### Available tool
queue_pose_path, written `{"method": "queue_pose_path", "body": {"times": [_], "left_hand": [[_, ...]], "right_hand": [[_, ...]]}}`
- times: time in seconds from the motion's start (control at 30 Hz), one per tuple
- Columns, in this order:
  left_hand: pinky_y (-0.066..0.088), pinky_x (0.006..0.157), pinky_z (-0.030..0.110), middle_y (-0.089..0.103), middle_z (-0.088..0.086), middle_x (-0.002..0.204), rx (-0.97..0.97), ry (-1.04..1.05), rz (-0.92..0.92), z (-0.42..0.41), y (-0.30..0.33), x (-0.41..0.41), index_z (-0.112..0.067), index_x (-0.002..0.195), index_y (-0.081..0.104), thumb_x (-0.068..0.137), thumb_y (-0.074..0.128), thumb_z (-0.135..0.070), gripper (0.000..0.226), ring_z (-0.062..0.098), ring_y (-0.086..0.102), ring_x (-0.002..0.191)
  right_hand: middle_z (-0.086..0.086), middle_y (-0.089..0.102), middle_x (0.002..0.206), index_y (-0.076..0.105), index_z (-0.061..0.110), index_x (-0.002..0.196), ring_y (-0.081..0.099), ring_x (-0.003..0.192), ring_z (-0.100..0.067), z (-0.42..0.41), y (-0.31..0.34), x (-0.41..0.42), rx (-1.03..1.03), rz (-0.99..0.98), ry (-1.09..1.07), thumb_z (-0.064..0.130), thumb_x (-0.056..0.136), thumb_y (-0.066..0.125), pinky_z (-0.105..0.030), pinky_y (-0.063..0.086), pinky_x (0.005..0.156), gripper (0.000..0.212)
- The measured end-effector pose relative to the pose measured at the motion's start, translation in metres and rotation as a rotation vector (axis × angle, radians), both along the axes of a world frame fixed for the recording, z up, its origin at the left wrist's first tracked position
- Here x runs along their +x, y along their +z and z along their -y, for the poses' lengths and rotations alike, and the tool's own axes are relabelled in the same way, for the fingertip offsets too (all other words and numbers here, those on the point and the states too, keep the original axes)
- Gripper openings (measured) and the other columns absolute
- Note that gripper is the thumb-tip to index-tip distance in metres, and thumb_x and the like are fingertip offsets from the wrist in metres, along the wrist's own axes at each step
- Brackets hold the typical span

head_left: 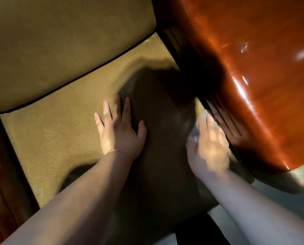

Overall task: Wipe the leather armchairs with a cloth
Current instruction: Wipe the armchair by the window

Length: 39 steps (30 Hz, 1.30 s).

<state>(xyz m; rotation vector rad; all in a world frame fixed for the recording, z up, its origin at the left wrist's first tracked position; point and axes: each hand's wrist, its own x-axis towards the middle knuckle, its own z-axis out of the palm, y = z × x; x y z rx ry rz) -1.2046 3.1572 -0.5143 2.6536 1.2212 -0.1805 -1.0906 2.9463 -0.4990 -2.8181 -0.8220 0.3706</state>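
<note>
I look down on the tan leather seat cushion (59,131) of an armchair, with its backrest (59,41) above. My left hand (118,128) rests flat on the seat with fingers spread. My right hand (209,147) is blurred by motion at the seat's right edge, beside the glossy reddish-brown wooden armrest (253,68). A pale cloth (196,134) shows only as a blurred patch under its fingers, which seem to press it on the leather.
A dark wooden armrest (4,174) borders the seat on the left. Grey floor (280,200) shows at the lower right. My shadow darkens the middle of the seat. A dark trouser leg (197,230) is at the bottom.
</note>
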Motion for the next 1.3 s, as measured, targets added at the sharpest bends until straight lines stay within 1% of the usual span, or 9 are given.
{"method": "queue_pose_path", "body": {"times": [0.13,0.37,0.53,0.73,0.9,1.03,1.13,1.23,1.3], "left_hand": [[0.01,0.129,0.062,0.022,0.003,0.175,0.019,-0.064,0.006,0.002,-0.002,-0.003,-0.025,0.165,0.03,0.091,0.04,-0.057,0.081,0.033,0.012,0.162],[0.007,0.126,0.069,0.018,0.007,0.176,-0.045,-0.411,-0.016,0.002,0.015,0.001,-0.024,0.167,0.028,0.093,0.032,-0.059,0.082,0.037,0.01,0.162],[0.007,0.127,0.068,0.024,0.005,0.174,-0.07,-0.422,0.08,0.002,0.006,-0.009,-0.026,0.166,0.033,0.095,0.038,-0.058,0.078,0.036,0.014,0.162],[-0.002,0.132,0.046,0.012,0.0,0.177,-0.121,-0.389,0.02,0.002,0.021,-0.027,-0.031,0.168,0.022,0.101,0.041,-0.054,0.073,0.026,0.006,0.164],[0.006,0.13,0.045,0.026,0.006,0.173,-0.149,-0.381,0.114,0.01,0.024,-0.086,-0.024,0.164,0.039,0.096,0.041,-0.05,0.072,0.031,0.021,0.161],[0.007,0.132,0.048,0.022,0.004,0.175,-0.131,-0.35,0.04,0.012,0.02,-0.088,-0.029,0.165,0.031,0.097,0.038,-0.052,0.073,0.029,0.016,0.162],[0.004,0.132,0.047,0.008,0.002,0.177,-0.227,-0.359,-0.069,0.008,0.04,-0.093,-0.032,0.168,0.019,0.098,0.04,-0.051,0.076,0.028,0.008,0.163],[0.029,0.126,0.041,0.031,-0.002,0.172,-0.353,-0.364,-0.199,-0.009,0.078,-0.11,-0.036,0.162,0.036,0.096,0.05,-0.045,0.067,0.023,0.033,0.156],[0.054,0.096,0.037,0.066,-0.003,0.14,-0.348,-0.287,-0.185,-0.032,0.117,-0.122,-0.035,0.139,0.058,0.096,0.048,-0.042,0.044,0.023,0.064,0.123]], "right_hand": [[-0.022,0.024,0.168,0.034,-0.002,0.158,0.017,0.157,-0.043,-0.063,-0.01,0.036,0.138,-0.176,0.151,0.029,0.1,0.047,-0.048,0.01,0.129,0.067],[-0.014,0.033,0.166,0.037,0.007,0.159,0.036,0.147,-0.039,0.066,0.016,-0.04,-0.063,-0.039,-0.086,0.035,0.097,0.049,-0.054,0.027,0.123,0.069],[-0.019,0.033,0.165,0.038,0.002,0.158,0.032,0.145,-0.051,0.008,-0.003,-0.05,-0.106,0.044,-0.366,0.043,0.093,0.04,-0.061,0.023,0.123,0.076],[0.005,0.0,0.174,0.012,0.026,0.167,-0.006,0.16,-0.032,0.003,-0.001,-0.062,-0.117,-0.085,0.089,0.051,0.101,0.029,-0.054,0.001,0.129,0.072],[-0.009,0.021,0.171,0.029,0.01,0.163,0.02,0.152,-0.043,0.076,0.023,-0.067,-0.307,-0.077,-0.252,0.041,0.095,0.034,-0.059,0.011,0.126,0.074],[-0.013,0.001,0.173,0.009,0.007,0.165,0.002,0.159,-0.04,0.014,0.017,-0.085,-0.275,-0.119,-0.408,0.036,0.097,0.023,-0.051,-0.001,0.128,0.075],[-0.013,0.001,0.173,0.007,0.005,0.164,-0.001,0.159,-0.039,-0.047,0.032,-0.116,-0.155,-0.141,-0.029,0.026,0.105,0.031,-0.051,0.004,0.129,0.068],[-0.011,0.034,0.166,0.036,0.006,0.159,0.03,0.152,-0.035,-0.096,0.057,-0.129,-0.056,-0.27,0.316,0.016,0.102,0.049,-0.041,0.023,0.126,0.059],[-0.005,0.042,0.161,0.043,0.014,0.155,0.039,0.145,-0.027,-0.124,0.088,-0.125,-0.055,-0.375,0.266,0.015,0.104,0.045,-0.033,0.028,0.118,0.051]]}}
